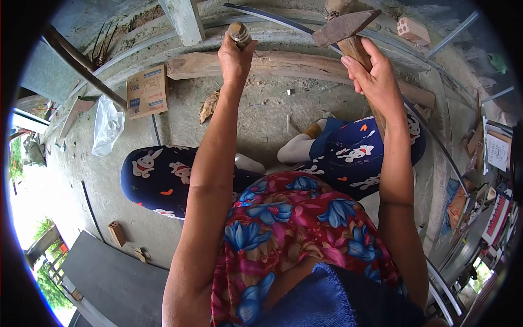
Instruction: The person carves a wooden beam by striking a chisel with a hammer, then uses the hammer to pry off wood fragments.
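My left hand [235,59] is closed around the upright wooden handle of a chisel [239,34]. Bands ring the handle near its top, and the blade is hidden behind the hand. In my right hand [376,82] is a hammer [346,28], raised with its dark, rusty metal head at the top. The fingers wrap the wooden shaft, which runs down behind the forearm. Beyond both hands, a long wooden beam [299,66] lies across the floor. Whether the chisel touches the beam cannot be seen.
A flattened cardboard box [147,91] and a clear plastic bag [108,125] lie at the left. Bricks [412,31] and metal strips lie around the edges. A dark board [117,280] is at the lower left. Shelves with clutter [497,152] stand at the right.
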Demonstrator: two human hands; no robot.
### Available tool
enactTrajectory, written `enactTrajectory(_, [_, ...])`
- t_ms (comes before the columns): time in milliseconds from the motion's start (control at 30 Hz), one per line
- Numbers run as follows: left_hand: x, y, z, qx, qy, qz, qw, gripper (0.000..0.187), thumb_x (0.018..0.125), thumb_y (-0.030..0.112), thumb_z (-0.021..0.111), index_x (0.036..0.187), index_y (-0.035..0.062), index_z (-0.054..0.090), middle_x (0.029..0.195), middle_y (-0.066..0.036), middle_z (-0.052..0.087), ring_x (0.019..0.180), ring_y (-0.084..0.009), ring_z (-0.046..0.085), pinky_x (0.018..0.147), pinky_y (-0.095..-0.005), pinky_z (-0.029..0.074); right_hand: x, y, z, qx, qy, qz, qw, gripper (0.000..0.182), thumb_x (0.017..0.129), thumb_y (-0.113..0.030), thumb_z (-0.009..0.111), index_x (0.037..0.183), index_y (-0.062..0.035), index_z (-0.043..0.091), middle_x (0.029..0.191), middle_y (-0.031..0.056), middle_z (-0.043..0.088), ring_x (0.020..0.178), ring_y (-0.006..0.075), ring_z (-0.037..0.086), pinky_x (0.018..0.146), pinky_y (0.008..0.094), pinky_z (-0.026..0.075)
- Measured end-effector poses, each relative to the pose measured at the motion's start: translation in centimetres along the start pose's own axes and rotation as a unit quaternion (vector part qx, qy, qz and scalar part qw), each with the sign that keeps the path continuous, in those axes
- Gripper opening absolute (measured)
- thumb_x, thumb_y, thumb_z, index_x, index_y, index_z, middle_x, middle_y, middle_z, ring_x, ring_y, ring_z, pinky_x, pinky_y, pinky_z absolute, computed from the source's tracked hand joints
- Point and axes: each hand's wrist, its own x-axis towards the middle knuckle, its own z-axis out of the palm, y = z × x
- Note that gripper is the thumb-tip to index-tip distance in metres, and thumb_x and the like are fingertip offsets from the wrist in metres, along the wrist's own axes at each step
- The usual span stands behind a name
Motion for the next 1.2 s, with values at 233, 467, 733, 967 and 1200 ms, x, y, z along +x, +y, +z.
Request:
enactTrajectory(233, [-0.2,0.6,-0.5,-0.007,0.013,0.013,1.000,0.038,0.070,0.013,0.078,0.097,-0.0002,0.055,0.086,-0.016,0.067,0.077,-0.0277,0.067,0.070,-0.0362,0.052,-0.1,0.4,0.2,0.004,0.003,-0.016,1.000,0.034,0.091,-0.025,0.062,0.115,-0.0028,0.054,0.064,-0.0008,0.050,0.047,0.0040,0.044,0.042,0.0200,0.034])
enactTrajectory(467, [-0.7,0.7,-0.2,-0.002,0.014,0.003,1.000,0.037,0.070,0.012,0.078,0.096,-0.0002,0.054,0.086,-0.016,0.067,0.077,-0.0288,0.067,0.069,-0.0358,0.052,0.0,0.3,0.2,-0.018,-0.006,0.004,1.000,0.036,0.089,-0.028,0.064,0.114,-0.0044,0.056,0.064,0.0011,0.054,0.049,0.0081,0.049,0.045,0.0244,0.042])
enactTrajectory(733, [-1.1,-0.6,0.7,-0.017,0.023,0.043,0.999,0.036,0.069,0.011,0.078,0.092,-0.0008,0.053,0.085,-0.018,0.065,0.074,-0.0317,0.064,0.067,-0.0377,0.051,-0.2,-0.1,0.6,-0.025,-0.008,0.010,1.000,0.035,0.088,-0.027,0.064,0.113,-0.0053,0.056,0.066,0.0014,0.056,0.050,0.0094,0.051,0.046,0.0252,0.043])
enactTrajectory(967, [-3.0,0.9,0.2,-0.062,0.077,0.053,0.994,0.031,0.072,0.009,0.077,0.091,-0.0006,0.054,0.080,-0.014,0.062,0.069,-0.0237,0.064,0.062,-0.0329,0.051,0.1,-0.4,1.0,-0.055,-0.033,-0.013,0.998,0.032,0.088,-0.026,0.064,0.110,-0.0030,0.055,0.074,0.0080,0.062,0.060,0.0133,0.057,0.055,0.0298,0.047])
enactTrajectory(1200, [-4.2,-0.2,0.8,-0.047,0.078,0.071,0.993,0.034,0.073,0.012,0.078,0.095,-0.0003,0.055,0.081,-0.014,0.062,0.069,-0.0236,0.064,0.062,-0.0323,0.051,0.9,0.1,2.0,-0.072,-0.041,-0.071,0.994,0.036,0.088,-0.024,0.065,0.115,-0.0028,0.054,0.073,0.0057,0.058,0.058,0.0112,0.051,0.054,0.0269,0.043])
